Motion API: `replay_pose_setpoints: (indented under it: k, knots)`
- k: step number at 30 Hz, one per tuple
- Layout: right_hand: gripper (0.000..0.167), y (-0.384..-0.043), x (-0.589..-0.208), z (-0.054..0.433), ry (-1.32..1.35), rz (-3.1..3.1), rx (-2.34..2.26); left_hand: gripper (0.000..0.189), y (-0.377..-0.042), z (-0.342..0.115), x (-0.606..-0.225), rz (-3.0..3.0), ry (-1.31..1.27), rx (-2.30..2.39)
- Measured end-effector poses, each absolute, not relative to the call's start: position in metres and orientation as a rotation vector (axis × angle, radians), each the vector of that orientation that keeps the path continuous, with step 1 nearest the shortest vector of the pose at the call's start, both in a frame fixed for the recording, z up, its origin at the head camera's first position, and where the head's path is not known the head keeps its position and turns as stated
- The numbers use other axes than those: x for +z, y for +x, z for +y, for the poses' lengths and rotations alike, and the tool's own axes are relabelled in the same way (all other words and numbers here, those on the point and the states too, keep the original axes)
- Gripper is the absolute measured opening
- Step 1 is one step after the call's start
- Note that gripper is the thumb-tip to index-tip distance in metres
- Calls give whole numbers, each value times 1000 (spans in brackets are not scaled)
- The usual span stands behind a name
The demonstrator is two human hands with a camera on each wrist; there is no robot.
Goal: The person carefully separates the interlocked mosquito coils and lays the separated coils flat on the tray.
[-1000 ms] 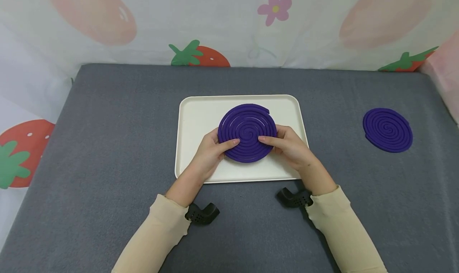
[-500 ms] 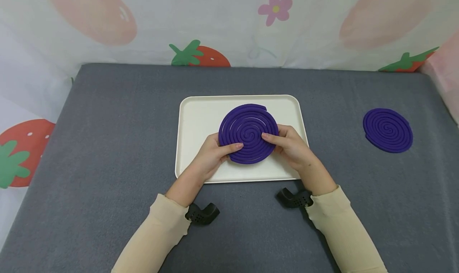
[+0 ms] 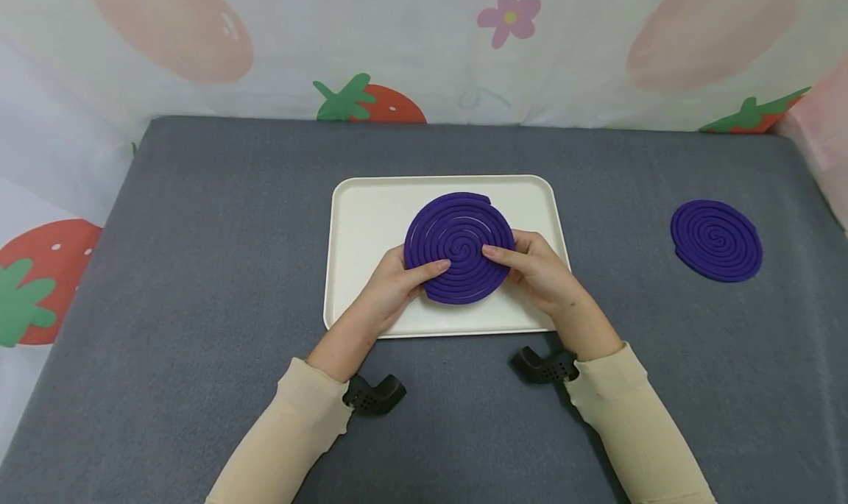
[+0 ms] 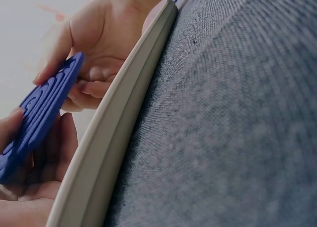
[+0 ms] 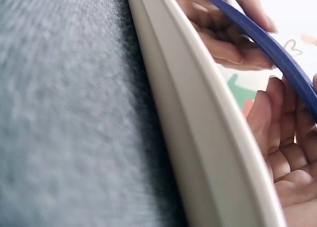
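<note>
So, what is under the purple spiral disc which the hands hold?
Below the disc are fingers of the left hand and right hand, then the white tray. The tray's covered middle cannot be seen.

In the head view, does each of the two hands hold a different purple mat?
No, the left hand and the right hand both hold the same mat, while the other mat lies on the gray cloth.

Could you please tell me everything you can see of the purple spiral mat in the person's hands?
The purple spiral mat is thin and round, grooved between its turns, with a stepped edge at upper right in the head view. It looks rubbery. The left hand and right hand grip it from opposite sides, thumbs on its face, holding it tilted above the cream tray.
</note>
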State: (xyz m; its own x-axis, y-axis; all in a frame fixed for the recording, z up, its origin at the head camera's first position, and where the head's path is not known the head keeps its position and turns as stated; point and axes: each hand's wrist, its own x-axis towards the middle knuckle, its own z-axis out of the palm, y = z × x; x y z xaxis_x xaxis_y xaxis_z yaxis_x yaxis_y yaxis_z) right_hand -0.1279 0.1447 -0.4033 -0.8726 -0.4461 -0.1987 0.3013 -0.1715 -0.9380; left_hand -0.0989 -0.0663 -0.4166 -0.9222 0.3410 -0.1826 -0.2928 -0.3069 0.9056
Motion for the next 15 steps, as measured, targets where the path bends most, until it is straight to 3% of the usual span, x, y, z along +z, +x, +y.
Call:
replay_pose_setpoints:
  k: [15]
  knots:
    - [19,-127,-404,142,-187,1585,-2068,37,-99,-67,-414,1592,15,2279]
